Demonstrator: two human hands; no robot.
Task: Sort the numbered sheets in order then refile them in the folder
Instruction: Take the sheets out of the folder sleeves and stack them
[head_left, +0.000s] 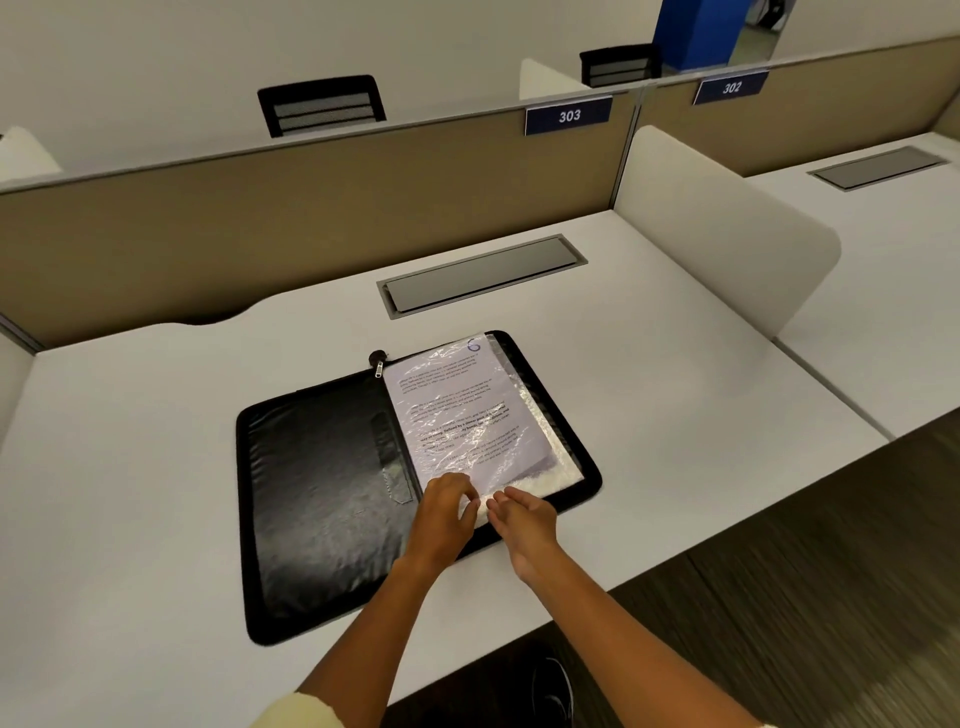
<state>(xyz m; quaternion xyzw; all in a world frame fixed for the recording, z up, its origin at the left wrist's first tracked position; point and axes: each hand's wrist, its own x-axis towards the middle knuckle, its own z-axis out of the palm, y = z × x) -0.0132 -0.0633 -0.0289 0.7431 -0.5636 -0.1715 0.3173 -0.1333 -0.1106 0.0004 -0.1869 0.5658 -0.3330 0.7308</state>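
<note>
Numbered sheets (462, 415), sleeved in clear plastic, lie stacked on the right half of an open black zip folder (322, 493) that rests flat on a white desk (130, 467); their exact count cannot be told, though the top sheet bears a handwritten blue numeral at its far right corner. Both hands meet at the near edge of the stack. Left hand (447, 512), fingers curled, pinches the lower edge of the plastic sleeve; right hand (522, 514) lies just beside it, fingertips bent toward the same edge, and whether it grips the sleeve cannot be told. On the folder's left half, one inner pocket with a strap (392, 457) is visible; a zip pull (378, 361) sits at the far end of the spine. Beyond the folder, one grey cable hatch (483, 273) is set into the desk. One white side divider (727, 234) stands to the right. Along the tan back partition (260, 223) hang two blue plates, "303" (569, 115) and "302" (731, 87); two black chair backs (322, 106) show behind it.
</note>
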